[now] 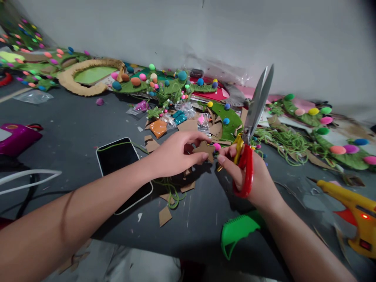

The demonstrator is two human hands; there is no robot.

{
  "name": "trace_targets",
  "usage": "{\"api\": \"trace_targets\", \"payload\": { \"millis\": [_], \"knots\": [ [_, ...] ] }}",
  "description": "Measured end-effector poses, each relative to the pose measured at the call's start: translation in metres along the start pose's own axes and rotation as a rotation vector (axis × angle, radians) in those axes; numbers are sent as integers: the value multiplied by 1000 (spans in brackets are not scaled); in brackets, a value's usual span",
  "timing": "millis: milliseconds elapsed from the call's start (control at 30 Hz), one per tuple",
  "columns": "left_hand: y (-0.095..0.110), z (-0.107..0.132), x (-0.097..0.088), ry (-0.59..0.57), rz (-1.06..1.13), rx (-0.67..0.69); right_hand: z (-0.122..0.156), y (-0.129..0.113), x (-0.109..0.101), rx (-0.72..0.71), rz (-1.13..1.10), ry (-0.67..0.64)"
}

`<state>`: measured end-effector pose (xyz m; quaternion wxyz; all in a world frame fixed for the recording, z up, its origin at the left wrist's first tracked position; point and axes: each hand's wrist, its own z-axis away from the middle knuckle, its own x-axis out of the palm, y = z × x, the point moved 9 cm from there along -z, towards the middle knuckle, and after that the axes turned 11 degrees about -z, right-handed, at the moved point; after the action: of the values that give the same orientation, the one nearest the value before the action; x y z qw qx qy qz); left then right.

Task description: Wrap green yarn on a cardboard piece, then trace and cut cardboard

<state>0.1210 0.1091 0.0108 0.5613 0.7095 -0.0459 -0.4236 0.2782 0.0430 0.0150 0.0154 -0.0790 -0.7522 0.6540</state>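
Observation:
My left hand [176, 154] pinches a small brown star-shaped cardboard cutout [205, 149] over the dark table, and a pink pom-pom [217, 146] sits against its right edge. My right hand [249, 176] grips red-handled scissors [252, 129] with the blades pointing up and nearly closed, and its fingertips touch the cutout's right side. Under the hands lie cardboard scraps [165, 214] and green string [170, 194].
A phone [122, 168] lies face up to the left. A yellow glue gun [354, 211], its light on, rests at right. A green plastic piece [237, 231] sits at the near edge. Felt pieces with pom-poms [164, 84] crowd the back; a magenta object [16, 137] stands far left.

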Motion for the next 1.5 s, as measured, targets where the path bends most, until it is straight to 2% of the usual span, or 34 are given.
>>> {"api": "trace_targets", "payload": {
  "millis": [233,467,633,733,933,1033,1233,1500],
  "knots": [
    [0,1,-4,9,21,39,1,6,-13,73,19,84],
    [0,-2,-7,31,148,45,-2,-7,-20,-2,139,74],
    [1,-2,-9,59,142,52,-2,-6,-14,48,153,49],
    [3,-2,-12,55,162,57,0,1,-19,122,174,66],
    [1,-1,-44,209,122,53,5,9,-28,165,308,-16],
    [2,-1,-53,232,209,69,5,11,-28,165,383,-62],
    [-2,-3,-52,212,365,49,7,22,-19,213,493,-183],
    [-4,-5,-52,193,369,63,8,16,-17,180,514,-189]
  ]
}}
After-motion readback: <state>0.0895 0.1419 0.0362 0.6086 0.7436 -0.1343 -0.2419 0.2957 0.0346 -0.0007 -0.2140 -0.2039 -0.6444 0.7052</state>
